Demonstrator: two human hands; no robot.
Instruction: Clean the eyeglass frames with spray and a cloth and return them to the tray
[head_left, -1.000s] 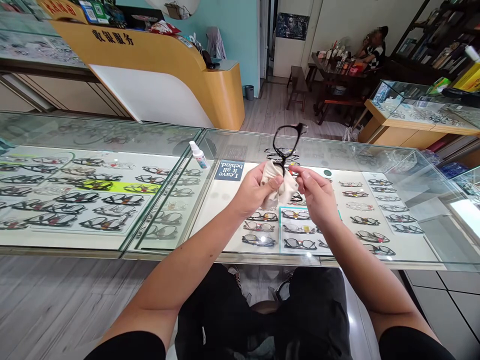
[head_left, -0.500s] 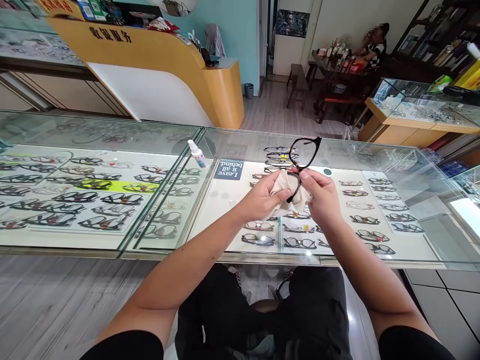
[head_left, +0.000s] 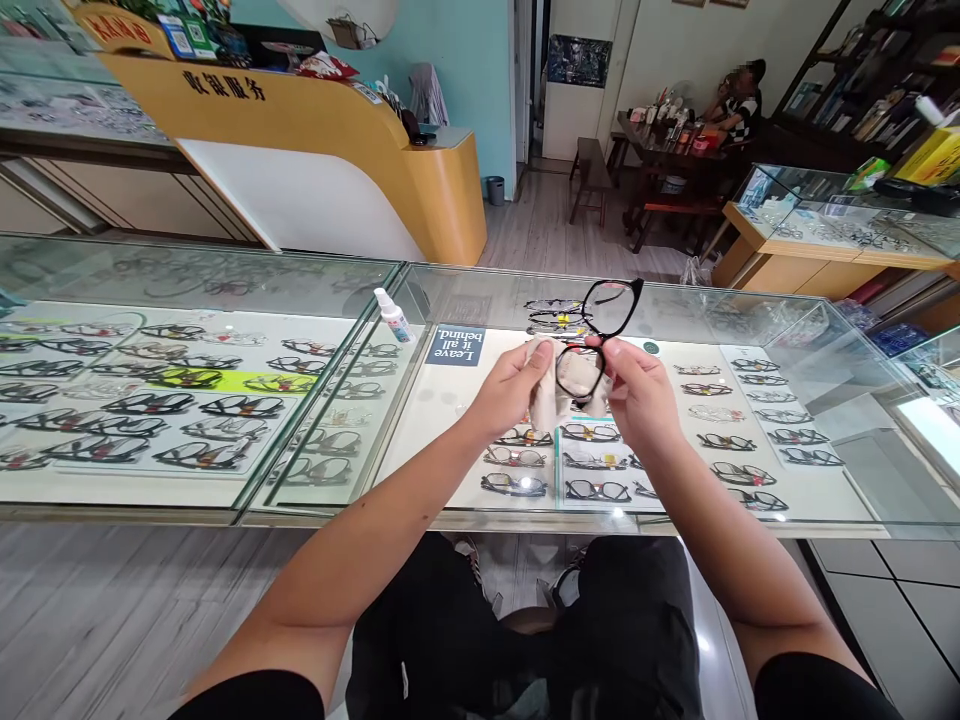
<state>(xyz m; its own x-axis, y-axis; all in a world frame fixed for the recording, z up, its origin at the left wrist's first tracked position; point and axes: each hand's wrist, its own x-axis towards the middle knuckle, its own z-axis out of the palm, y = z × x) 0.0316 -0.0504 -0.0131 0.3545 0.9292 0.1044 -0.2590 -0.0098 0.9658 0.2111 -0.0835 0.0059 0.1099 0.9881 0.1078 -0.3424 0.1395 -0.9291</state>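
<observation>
Black-framed glasses (head_left: 636, 300) are held up on end above the glass counter, one lens over the other. My right hand (head_left: 646, 395) pinches them near the middle of the frame, fingers closed. My left hand (head_left: 511, 390) is closed on a pale beige cloth (head_left: 545, 405), which hangs beside the lower lens; some cloth also shows through and behind that lens. A white spray bottle (head_left: 393, 315) stands on the counter to the left of my hands.
Under the glass counter top (head_left: 450, 518) lie rows of glasses and a blue sign (head_left: 456, 345). Beyond are a wooden cash desk (head_left: 450, 190), a dark bench (head_left: 592, 168), a side showcase (head_left: 780, 262) and a person (head_left: 742, 110) seated at a table.
The cloth has come off the lower lens, which now shows uncovered in front. My left hand has shifted slightly left with the cloth. My right hand still holds the glasses.
</observation>
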